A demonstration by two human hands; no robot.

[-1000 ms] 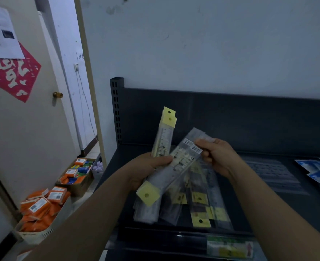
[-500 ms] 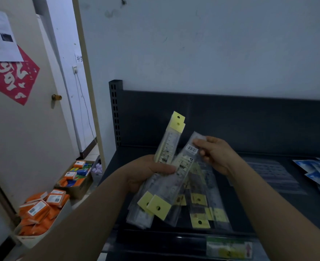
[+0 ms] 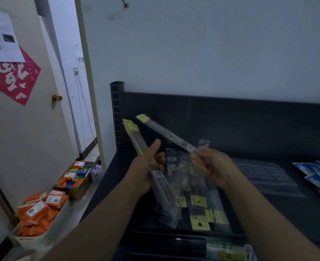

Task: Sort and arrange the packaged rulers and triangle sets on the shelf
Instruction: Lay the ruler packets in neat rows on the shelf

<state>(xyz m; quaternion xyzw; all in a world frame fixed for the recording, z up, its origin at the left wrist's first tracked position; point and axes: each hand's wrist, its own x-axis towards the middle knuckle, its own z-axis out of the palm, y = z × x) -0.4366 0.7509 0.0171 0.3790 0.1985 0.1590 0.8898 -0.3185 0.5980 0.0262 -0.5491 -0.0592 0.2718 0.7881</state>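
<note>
My left hand (image 3: 146,172) grips a small bundle of packaged rulers (image 3: 136,140) in clear sleeves with yellow header tabs, tabs pointing up and left. My right hand (image 3: 212,166) pinches one single packaged ruler (image 3: 166,133) by its lower end, its yellow tab raised toward the upper left. Both hands hover above the dark shelf (image 3: 306,213). Below them a loose pile of more packaged rulers (image 3: 198,202) lies on the shelf, yellow tabs toward the front edge. Transparent flat packs (image 3: 266,174) lie to the right.
Blue-and-white packages (image 3: 319,176) lie at the shelf's right end. A perforated upright post (image 3: 116,113) marks the shelf's left end. On the floor at left stand a white basket of orange packs (image 3: 40,213) and a cardboard box of coloured items (image 3: 76,176). A door (image 3: 23,129) stands beyond.
My right hand has pulled one ruler out of the bundle and turned it so its yellow tab points up-left. The left hand's bundle has tilted left, and the camera has shifted.
</note>
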